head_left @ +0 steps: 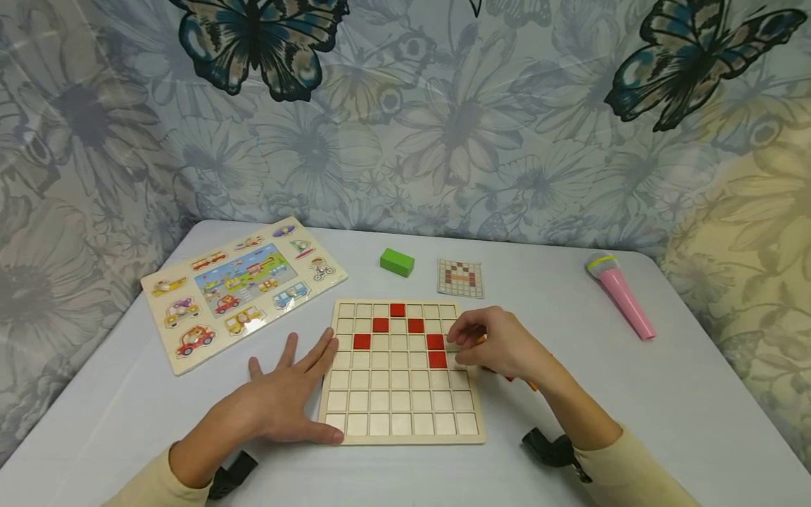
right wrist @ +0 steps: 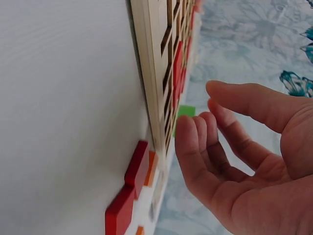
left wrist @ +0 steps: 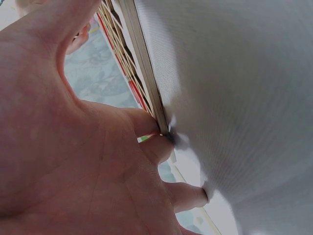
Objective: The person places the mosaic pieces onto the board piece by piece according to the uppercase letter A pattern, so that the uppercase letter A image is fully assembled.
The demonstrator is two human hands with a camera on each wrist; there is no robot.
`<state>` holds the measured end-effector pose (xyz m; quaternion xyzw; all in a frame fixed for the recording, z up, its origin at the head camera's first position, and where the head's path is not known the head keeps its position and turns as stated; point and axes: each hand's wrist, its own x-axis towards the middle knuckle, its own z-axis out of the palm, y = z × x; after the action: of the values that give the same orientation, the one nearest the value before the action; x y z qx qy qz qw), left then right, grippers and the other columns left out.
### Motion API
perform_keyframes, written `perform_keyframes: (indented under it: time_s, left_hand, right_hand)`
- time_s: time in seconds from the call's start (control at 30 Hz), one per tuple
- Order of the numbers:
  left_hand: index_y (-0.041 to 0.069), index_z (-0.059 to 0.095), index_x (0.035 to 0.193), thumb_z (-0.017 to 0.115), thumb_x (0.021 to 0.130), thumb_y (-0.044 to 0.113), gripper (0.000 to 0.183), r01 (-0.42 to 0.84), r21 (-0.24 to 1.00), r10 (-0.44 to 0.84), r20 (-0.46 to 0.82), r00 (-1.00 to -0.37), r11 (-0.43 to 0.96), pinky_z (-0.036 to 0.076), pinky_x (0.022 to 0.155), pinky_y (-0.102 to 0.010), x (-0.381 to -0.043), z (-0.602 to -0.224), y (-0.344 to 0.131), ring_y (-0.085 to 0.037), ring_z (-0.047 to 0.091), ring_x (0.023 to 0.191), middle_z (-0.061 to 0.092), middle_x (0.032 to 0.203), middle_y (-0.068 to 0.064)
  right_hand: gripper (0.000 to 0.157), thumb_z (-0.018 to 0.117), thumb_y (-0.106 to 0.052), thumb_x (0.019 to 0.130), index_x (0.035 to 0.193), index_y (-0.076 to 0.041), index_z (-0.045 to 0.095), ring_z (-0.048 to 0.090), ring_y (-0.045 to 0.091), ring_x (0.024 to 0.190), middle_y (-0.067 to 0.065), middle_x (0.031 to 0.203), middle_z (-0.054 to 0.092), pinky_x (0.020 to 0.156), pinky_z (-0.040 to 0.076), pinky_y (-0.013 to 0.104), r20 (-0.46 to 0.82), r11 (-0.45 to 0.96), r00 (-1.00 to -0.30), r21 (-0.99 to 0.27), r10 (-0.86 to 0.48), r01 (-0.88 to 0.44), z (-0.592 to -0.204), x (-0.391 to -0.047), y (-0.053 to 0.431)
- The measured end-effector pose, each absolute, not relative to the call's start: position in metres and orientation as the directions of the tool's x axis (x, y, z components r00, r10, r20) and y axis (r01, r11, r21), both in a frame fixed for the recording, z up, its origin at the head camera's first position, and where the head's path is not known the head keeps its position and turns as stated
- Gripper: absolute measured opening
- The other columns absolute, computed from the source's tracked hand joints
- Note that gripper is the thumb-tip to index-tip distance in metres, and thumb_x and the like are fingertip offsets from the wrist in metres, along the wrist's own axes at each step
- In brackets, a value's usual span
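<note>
In the head view a wooden grid board lies flat on the table, with several red square tiles in its upper cells. My left hand spreads its fingers along the board's left side, fingertips and thumb touching the edge. Over the right edge hovers my right hand, its fingers loosely bent. In the right wrist view a gap separates thumb and fingers, and nothing shows between them. Loose red tiles and an orange tile lie on the table beside the board, partly hidden under the right hand in the head view.
Beyond the board stand a green block and a small card printed with a grid pattern. A vehicle picture puzzle lies at the back left. A pink toy microphone rests at the right. Patterned fabric hangs behind the white table.
</note>
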<state>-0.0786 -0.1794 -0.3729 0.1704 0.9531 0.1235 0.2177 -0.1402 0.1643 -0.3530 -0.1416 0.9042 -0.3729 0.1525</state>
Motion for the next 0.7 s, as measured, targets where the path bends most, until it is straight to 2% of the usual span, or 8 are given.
perform_keyframes:
  time_s: [0.3, 0.7]
  left_hand:
    - [0.013, 0.013, 0.169, 0.078, 0.069, 0.081, 0.136, 0.270, 0.316, 0.381, -0.371, -0.847, 0.909, 0.011, 0.089, -0.098, -0.079, -0.373, -0.179, -0.061, 0.003, 0.155, -0.001, 0.178, 0.000]
    - [0.013, 0.014, 0.169, 0.078, 0.068, 0.081, 0.137, 0.275, 0.319, 0.386, -0.367, -0.846, 0.907, 0.012, 0.089, -0.098, -0.080, -0.374, -0.179, -0.062, 0.003, 0.155, 0.001, 0.178, -0.001]
  right_hand:
    - [0.014, 0.082, -0.006, 0.083, 0.094, -0.010, 0.075, 0.064, 0.019, 0.085, 0.002, 0.087, 0.069, 0.076, 0.053, 0.028, -0.151, 0.697, -0.932, -0.704, -0.331, -0.133, -0.347, -0.134, 0.185]
    - [0.015, 0.081, -0.010, 0.085, 0.097, -0.007, 0.073, 0.063, 0.020, 0.089, 0.004, 0.092, 0.069, 0.073, 0.054, 0.026, -0.143, 0.719, -0.955, -0.689, -0.260, -0.093, -0.344, -0.127, 0.218]
